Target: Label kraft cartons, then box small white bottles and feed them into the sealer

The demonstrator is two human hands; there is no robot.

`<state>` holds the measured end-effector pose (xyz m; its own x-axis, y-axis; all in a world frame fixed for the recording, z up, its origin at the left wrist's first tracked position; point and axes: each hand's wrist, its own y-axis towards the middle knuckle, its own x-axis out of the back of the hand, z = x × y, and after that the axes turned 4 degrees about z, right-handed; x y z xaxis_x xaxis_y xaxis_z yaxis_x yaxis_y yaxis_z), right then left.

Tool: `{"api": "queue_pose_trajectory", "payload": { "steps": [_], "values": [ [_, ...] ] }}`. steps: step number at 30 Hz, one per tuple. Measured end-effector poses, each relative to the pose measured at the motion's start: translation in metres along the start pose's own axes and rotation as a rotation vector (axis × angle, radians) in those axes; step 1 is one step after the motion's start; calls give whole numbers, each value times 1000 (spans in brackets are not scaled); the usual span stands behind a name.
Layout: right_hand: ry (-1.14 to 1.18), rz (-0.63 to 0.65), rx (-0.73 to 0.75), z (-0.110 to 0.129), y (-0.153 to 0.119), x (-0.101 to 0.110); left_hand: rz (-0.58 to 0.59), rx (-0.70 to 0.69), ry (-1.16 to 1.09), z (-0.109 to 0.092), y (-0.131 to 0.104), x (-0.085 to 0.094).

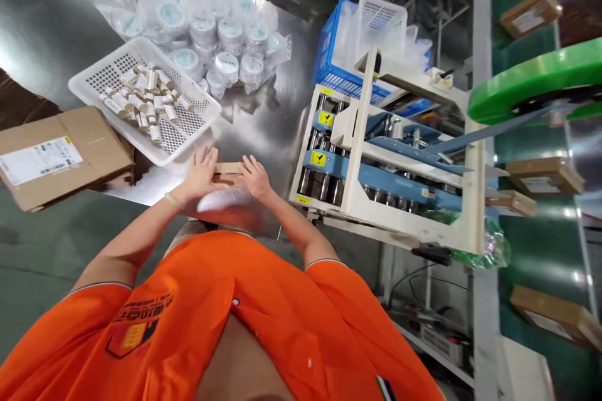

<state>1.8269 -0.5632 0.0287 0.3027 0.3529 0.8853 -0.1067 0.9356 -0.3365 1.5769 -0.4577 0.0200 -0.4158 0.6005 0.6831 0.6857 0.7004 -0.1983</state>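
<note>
A small brown cardboard box [229, 168] lies at the near edge of the metal table, between my two hands. My left hand [200, 174] grips its left end, with the fingers pointing away from me. At the opposite end, my right hand [255, 177] has its fingers over the box, thumb side inward. Just below the box, close to my body, is a whitish rounded item [224, 199], too blurred to name. Beyond my left hand stands a white plastic basket [195, 100] of small cylindrical pieces [145, 97] with brownish ends.
Several plastic-wrapped round tubs [226, 66] are heaped at the back. A large carton [70, 150] sits left. On the right stand a roller machine [329, 163], a blue crate [329, 44] and a green tape roll [531, 75]. Boxes [543, 177] lie on a green conveyor [531, 244].
</note>
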Motion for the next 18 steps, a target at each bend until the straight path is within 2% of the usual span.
{"api": "queue_pose_trajectory", "payload": {
  "steps": [3,6,7,9,11,13,16,18],
  "values": [
    [4,19,-19,-8,-5,-8,88,78,285,-25,-8,-19],
    [86,14,-34,-29,-10,-19,36,124,317,-30,-11,-29],
    [123,-26,-89,-39,-12,-24,24,123,307,-29,-8,-30],
    [185,-136,-316,-58,-18,-36,20,108,263,-26,7,-29],
    [206,-200,-586,-73,-25,-49,-7,68,191,-28,39,-29],
    [195,-177,-730,-81,-31,-61,-64,11,115,-38,85,-32],
    [165,-120,-718,-86,-32,-74,-100,-68,27,-69,168,-44],
    [144,-113,-699,-89,-31,-82,-51,-96,-3,-96,222,-59]
  ]
}}
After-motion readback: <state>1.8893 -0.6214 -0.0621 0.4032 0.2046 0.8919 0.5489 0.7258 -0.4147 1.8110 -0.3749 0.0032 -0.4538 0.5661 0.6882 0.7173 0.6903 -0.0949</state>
